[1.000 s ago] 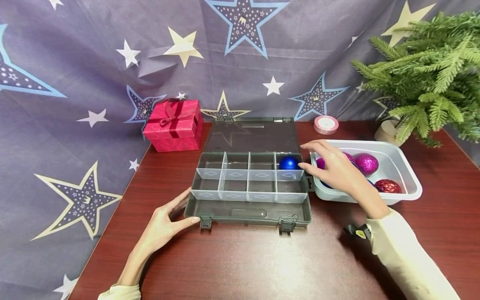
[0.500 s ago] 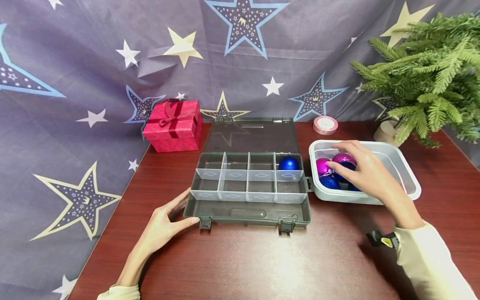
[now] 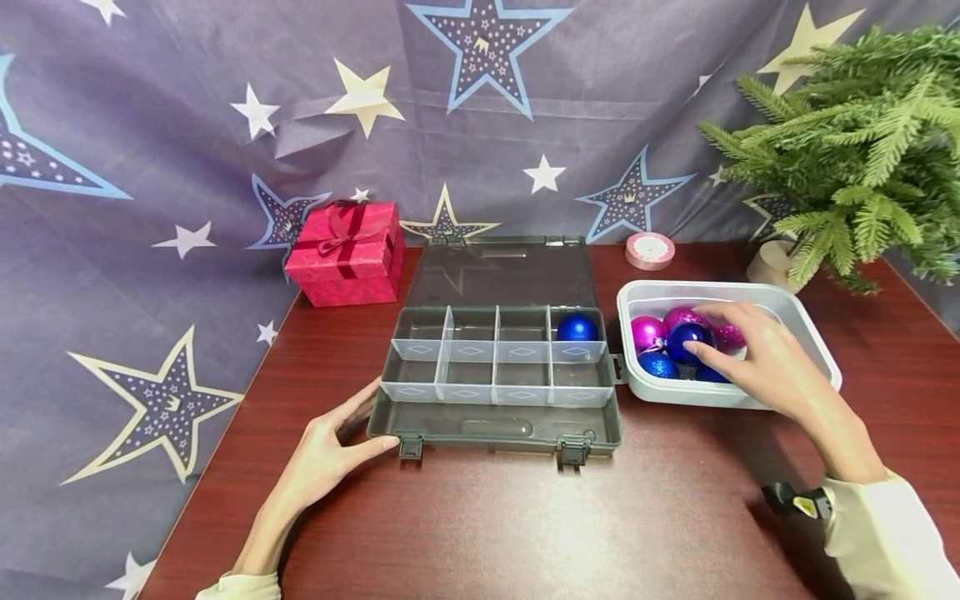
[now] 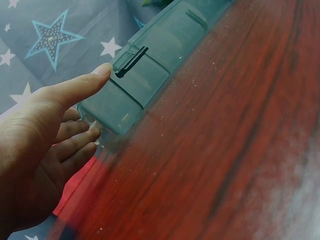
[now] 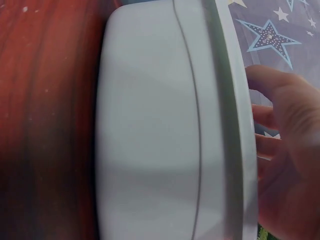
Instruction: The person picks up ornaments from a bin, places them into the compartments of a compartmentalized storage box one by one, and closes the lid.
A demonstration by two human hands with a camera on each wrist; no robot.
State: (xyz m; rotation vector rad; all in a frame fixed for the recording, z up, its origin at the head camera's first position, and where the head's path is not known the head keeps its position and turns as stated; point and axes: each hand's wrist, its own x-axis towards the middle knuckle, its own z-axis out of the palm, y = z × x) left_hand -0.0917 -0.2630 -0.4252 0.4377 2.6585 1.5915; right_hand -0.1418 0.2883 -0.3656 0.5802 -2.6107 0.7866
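Note:
A dark see-through organizer box (image 3: 495, 421) lies with its lid folded back, and light dividers split it into compartments. One shiny blue Christmas ball (image 3: 577, 327) sits in its back-right compartment. My left hand (image 3: 322, 454) rests at the front-left corner, its thumb against the front edge near a latch, fingers loosely along the side. Over the pale plastic tub (image 3: 813, 358) reaches my right hand (image 3: 780, 362). Its thumb touches a shiny dark blue ball (image 3: 681, 342), with the forefinger behind; the other fingertips are hidden. In the right wrist view the tub wall (image 5: 150, 120) blocks the contact.
The tub also holds a pink ball (image 3: 647, 332), a glittery magenta ball (image 3: 681, 316) and a glittery blue ball (image 3: 658, 366). Behind stand a red gift box (image 3: 345, 254), a pink ribbon roll (image 3: 650, 250) and an artificial fir tree (image 3: 862, 158).
My right hand has moved rightward from beside the organizer box into the tub, its thumb now over the dark blue ball. The left hand has stayed at the box corner.

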